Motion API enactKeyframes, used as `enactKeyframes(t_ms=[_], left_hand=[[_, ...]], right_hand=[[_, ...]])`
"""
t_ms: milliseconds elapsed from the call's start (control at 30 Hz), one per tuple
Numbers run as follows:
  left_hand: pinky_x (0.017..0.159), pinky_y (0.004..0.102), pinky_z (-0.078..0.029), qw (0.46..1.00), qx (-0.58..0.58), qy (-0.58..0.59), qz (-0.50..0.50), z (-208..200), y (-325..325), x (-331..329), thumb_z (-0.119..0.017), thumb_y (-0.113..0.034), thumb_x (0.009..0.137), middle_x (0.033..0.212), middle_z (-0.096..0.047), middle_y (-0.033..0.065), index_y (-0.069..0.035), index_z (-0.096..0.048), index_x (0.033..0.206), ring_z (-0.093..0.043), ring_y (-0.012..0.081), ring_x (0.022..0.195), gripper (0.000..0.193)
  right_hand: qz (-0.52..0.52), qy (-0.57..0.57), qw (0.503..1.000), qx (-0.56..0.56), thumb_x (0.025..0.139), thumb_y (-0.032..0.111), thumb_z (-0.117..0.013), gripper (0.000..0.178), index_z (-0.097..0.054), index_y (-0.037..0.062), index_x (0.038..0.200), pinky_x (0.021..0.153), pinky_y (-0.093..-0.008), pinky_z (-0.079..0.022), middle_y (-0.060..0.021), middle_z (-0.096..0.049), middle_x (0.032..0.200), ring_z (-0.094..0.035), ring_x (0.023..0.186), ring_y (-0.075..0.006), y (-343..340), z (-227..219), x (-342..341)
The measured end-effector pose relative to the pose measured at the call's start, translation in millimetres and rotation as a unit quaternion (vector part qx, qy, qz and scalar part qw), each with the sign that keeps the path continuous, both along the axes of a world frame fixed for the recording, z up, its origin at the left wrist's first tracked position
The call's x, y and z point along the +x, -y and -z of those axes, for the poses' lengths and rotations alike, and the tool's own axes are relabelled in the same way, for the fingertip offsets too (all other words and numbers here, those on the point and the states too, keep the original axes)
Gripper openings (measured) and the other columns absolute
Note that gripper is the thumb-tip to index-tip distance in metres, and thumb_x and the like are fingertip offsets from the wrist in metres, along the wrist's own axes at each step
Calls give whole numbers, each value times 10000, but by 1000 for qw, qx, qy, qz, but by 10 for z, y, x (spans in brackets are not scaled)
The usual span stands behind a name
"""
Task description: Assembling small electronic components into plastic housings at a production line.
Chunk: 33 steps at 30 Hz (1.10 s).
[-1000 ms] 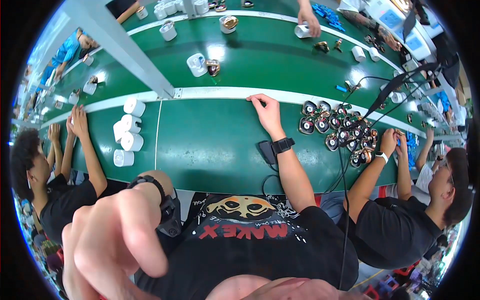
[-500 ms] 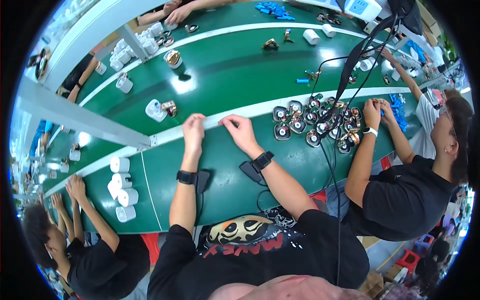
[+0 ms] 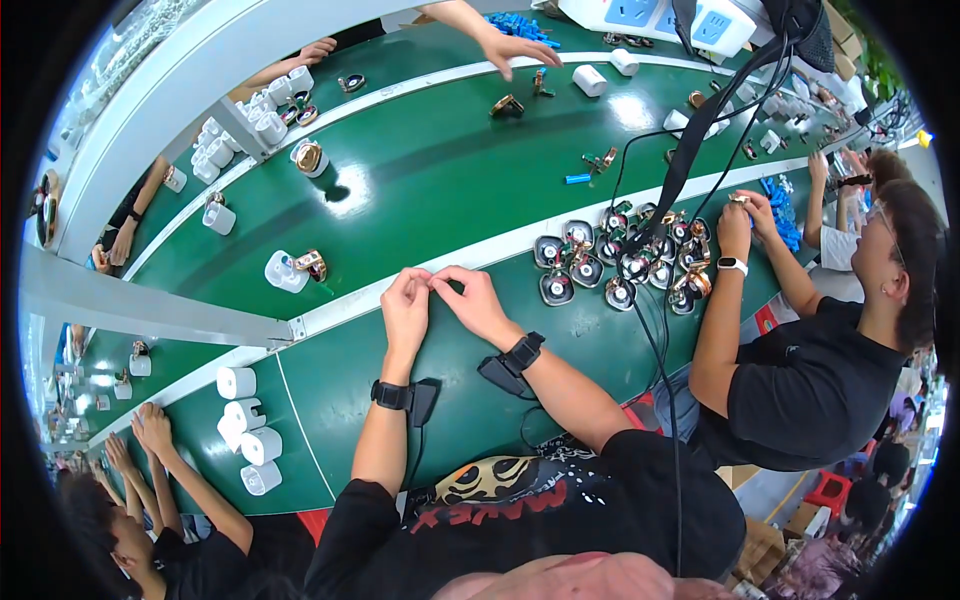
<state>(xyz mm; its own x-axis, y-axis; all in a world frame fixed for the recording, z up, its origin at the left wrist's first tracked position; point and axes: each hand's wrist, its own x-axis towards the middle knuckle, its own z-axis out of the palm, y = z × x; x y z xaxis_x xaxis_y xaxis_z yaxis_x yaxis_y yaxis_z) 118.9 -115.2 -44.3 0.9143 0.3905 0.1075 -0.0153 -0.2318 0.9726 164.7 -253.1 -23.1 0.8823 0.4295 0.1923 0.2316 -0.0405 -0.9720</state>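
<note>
My left hand (image 3: pixel 405 312) and my right hand (image 3: pixel 474 304) meet at the fingertips over the near white rail (image 3: pixel 360 300) of the green belt. Both are closed in a pinch, thumbs and forefingers pressed together. Whatever may be between them is too small or hidden to make out. Beyond my left hand, on the belt, lies a white housing (image 3: pixel 284 272) with a coil-like copper part (image 3: pixel 312 265) beside it. To the right of my right hand, a cluster of dark round-cornered assemblies (image 3: pixel 584 268) with copper parts covers the green bench (image 3: pixel 500 370).
White cylindrical housings (image 3: pixel 261 446) stand in a row at left, near a grey post (image 3: pixel 150 300). Black cables (image 3: pixel 655 345) hang over the assemblies. Co-workers sit on both sides; one's hands (image 3: pixel 740 225) work near blue cells (image 3: pixel 780 215). Across the belt another hand (image 3: pixel 515 50) reaches in.
My hands have come together; the fingertips were apart before. The view has shifted. Parts on the belt sit slightly farther left, and a co-worker's hand now reaches over the far side.
</note>
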Motion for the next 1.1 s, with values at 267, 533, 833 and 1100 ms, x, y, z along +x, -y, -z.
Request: enactKeyframes(t_ms=[267,533,833,1100], left_hand=[[504,246,-301,1000,7,13,-24,-99,66,-29,-563,-4,908,584,-451,-42,-10,-641,905,-368,42,561,78],[505,250,-333,1000,13,-3,-20,-115,60,-11,-566,-12,906,561,-438,-19,-16,-648,915,-385,50,549,82],[492,250,-277,999,33,-25,-28,-196,109,-44,-557,-42,920,557,-392,-56,-36,-663,933,-338,32,544,107],[486,271,-276,1000,-6,2,-8,-193,69,-51,-558,-42,916,535,-370,-26,-31,-665,916,-329,48,521,108]], right_hand=[[4,14,1000,-8,896,92,-644,139,-695,-9,976,723,-325,-517,-152,-717,922,-700,838,-248,-8,44,5],[10,22,1000,-6,897,98,-651,138,-696,-9,973,730,-328,-519,-140,-717,910,-695,823,-244,-24,70,27],[267,50,954,-126,879,346,-698,402,-666,6,1090,729,-333,-541,-105,-695,1028,-668,890,-201,516,-169,1161],[293,-54,796,-527,826,502,-682,570,-690,-15,1067,836,-465,-556,-234,-713,1000,-702,920,-390,1172,-394,2032]])
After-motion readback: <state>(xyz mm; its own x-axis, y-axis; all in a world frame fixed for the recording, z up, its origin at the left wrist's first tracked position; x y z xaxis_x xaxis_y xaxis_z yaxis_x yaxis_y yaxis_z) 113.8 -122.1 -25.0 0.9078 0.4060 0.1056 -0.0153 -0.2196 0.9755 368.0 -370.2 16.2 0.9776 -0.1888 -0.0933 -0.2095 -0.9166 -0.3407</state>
